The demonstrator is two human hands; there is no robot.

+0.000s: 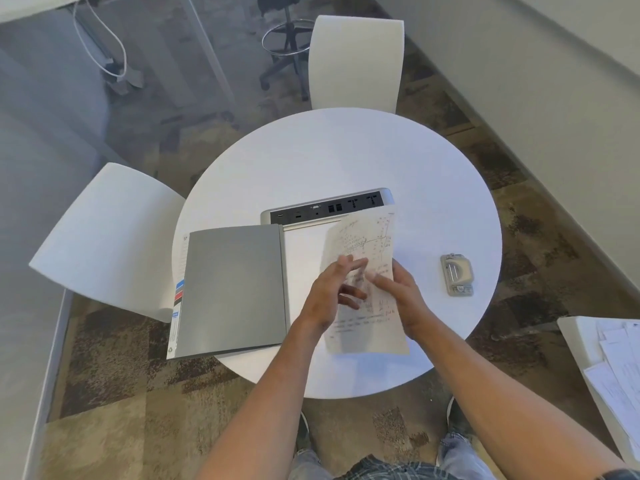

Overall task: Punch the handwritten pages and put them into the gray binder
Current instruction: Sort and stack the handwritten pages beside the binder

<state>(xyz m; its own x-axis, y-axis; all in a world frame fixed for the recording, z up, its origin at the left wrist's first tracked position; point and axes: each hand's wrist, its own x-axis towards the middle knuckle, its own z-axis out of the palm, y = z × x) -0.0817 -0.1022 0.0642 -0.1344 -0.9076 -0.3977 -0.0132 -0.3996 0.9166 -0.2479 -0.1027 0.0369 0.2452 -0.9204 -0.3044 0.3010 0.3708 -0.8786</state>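
Both hands held the handwritten pages (367,258) upright between them: the right hand (403,299) gripped the right edge, the left hand (330,292) lay against the face, fingers spread. The gray binder (232,289) lay open on the table (346,161) left of the hands, the hole punch (456,275) to their right.

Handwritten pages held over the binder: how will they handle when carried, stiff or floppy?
Likely floppy: the handwritten pages bow and curl above both hands. Probably light, since the right hand holds them by one edge. Thin too: ink seems to show through.
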